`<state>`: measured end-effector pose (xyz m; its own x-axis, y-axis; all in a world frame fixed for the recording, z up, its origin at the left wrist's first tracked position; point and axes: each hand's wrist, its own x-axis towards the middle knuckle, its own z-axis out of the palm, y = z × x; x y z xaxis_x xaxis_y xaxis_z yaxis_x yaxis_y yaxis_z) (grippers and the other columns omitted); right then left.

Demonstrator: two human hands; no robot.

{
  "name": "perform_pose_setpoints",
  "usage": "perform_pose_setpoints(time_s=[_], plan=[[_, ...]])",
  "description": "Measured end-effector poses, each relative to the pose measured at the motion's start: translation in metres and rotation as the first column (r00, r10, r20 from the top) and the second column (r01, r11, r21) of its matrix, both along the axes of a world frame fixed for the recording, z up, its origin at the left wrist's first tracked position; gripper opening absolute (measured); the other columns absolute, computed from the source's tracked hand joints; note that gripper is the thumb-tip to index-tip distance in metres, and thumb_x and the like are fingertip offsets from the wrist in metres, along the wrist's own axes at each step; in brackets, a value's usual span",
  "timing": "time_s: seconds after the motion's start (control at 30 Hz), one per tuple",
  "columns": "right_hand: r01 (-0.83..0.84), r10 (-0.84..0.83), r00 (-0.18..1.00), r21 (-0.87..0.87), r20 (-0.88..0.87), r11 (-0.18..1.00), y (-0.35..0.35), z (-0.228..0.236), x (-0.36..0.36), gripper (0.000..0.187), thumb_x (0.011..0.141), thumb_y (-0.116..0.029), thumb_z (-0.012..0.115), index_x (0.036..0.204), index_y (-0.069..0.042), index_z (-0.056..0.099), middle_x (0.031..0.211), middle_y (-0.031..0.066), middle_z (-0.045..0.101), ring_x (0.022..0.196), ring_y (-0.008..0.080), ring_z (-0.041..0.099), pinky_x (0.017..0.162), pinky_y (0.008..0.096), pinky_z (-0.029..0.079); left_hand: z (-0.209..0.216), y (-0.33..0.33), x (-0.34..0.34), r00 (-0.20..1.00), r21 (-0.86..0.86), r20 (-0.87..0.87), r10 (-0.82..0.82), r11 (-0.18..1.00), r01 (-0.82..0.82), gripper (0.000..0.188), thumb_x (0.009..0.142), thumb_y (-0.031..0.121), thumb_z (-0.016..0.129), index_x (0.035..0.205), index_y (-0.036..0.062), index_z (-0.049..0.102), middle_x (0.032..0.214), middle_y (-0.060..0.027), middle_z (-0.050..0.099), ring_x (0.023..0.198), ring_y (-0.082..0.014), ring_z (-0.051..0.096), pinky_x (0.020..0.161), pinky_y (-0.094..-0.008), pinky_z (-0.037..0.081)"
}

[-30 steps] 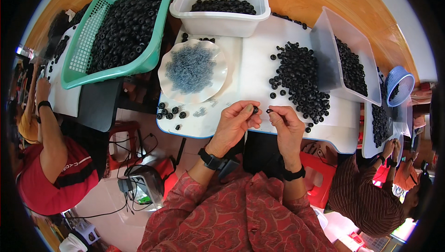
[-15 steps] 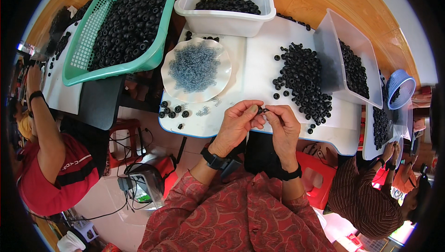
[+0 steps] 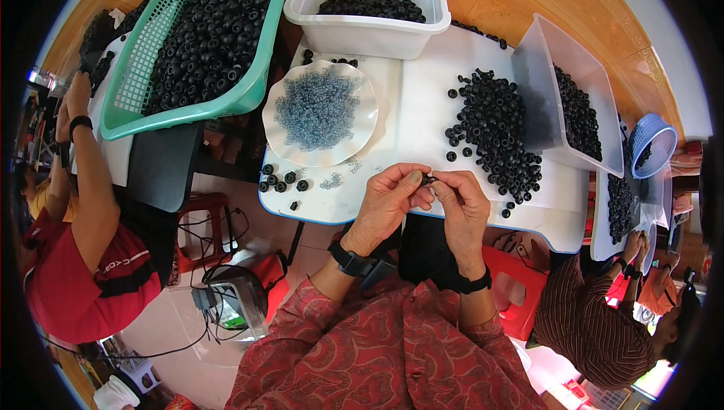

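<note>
At the table's front edge, my left hand and my right hand meet, fingertips pinched on a small black round part. My fingers cover most of it, so its full shape is hidden. To their left stands a white scalloped plate heaped with small clear bluish rings, with a few more rings loose on the table. Several black round parts with holes lie near the left corner. A large loose pile of the same black parts spreads beyond my right hand.
At the back are a white tub and a translucent bin, both holding black parts. A green basket full of them stands on the left. One co-worker in a red shirt sits left, another in a striped top right.
My hands stay in nearly the same place, and the black part shows less between my fingertips. The left co-worker's arm has moved up and to the right.
</note>
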<state>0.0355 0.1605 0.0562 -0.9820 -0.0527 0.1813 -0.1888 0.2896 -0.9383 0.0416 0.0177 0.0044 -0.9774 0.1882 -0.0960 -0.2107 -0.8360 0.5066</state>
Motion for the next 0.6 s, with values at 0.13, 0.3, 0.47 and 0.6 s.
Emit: perform_pose_setpoints(time_s=[0.13, 0.3, 0.47, 0.6], plan=[[0.001, -0.001, 1.000, 0.001, -0.008, 1.000, 0.0009, -0.0003, 0.0000, 0.014, 0.089, 0.001, 0.068, 0.103, -0.001, 0.071, 0.093, 0.0056, 0.064, 0.081, 0.0123, 0.059, 0.069, 0.0235, 0.046, 0.0000, 0.0008, -0.0002, 1.000, -0.003, 0.006, -0.003, 1.000, 0.003, 0.025, 0.102, 0.013, 0.055, 0.119, -0.0043, 0.062, 0.099, -0.0103, 0.068, 0.081, -0.0162, 0.068, 0.071, -0.0305, 0.059], [-0.005, 0.006, 1.000, 0.015, -0.029, 1.000, 0.0018, -0.0024, 0.0002, 0.015, 0.088, 0.001, 0.068, 0.103, -0.001, 0.071, 0.091, 0.0063, 0.064, 0.080, 0.0133, 0.060, 0.069, 0.0242, 0.046, -0.0008, 0.0014, 0.0008, 1.000, -0.016, -0.003, 0.005, 1.000, -0.005, 0.025, 0.102, 0.012, 0.055, 0.119, -0.0044, 0.062, 0.098, -0.0104, 0.068, 0.080, -0.0164, 0.068, 0.070, -0.0306, 0.059], [-0.004, 0.005, 0.999, 0.042, -0.041, 0.999, 0.0018, -0.0001, 0.0010, 0.015, 0.088, 0.001, 0.069, 0.102, -0.001, 0.071, 0.091, 0.0068, 0.064, 0.080, 0.0144, 0.060, 0.069, 0.0250, 0.047, -0.0012, 0.0022, 0.0014, 1.000, -0.043, 0.001, 0.005, 0.999, -0.005, 0.023, 0.101, 0.010, 0.056, 0.119, -0.0042, 0.063, 0.096, -0.0104, 0.069, 0.080, -0.0165, 0.069, 0.070, -0.0303, 0.060], [-0.004, 0.012, 0.997, 0.090, -0.082, 0.996, 0.0018, 0.0034, 0.0006, 0.014, 0.087, 0.002, 0.069, 0.102, -0.001, 0.070, 0.090, 0.0076, 0.064, 0.080, 0.0156, 0.061, 0.068, 0.0258, 0.048, -0.0010, 0.0032, 0.0011, 1.000, -0.050, -0.006, 0.010, 0.999, -0.010, 0.022, 0.100, 0.008, 0.058, 0.118, -0.0037, 0.063, 0.094, -0.0107, 0.070, 0.078, -0.0169, 0.070, 0.068, -0.0300, 0.060]])
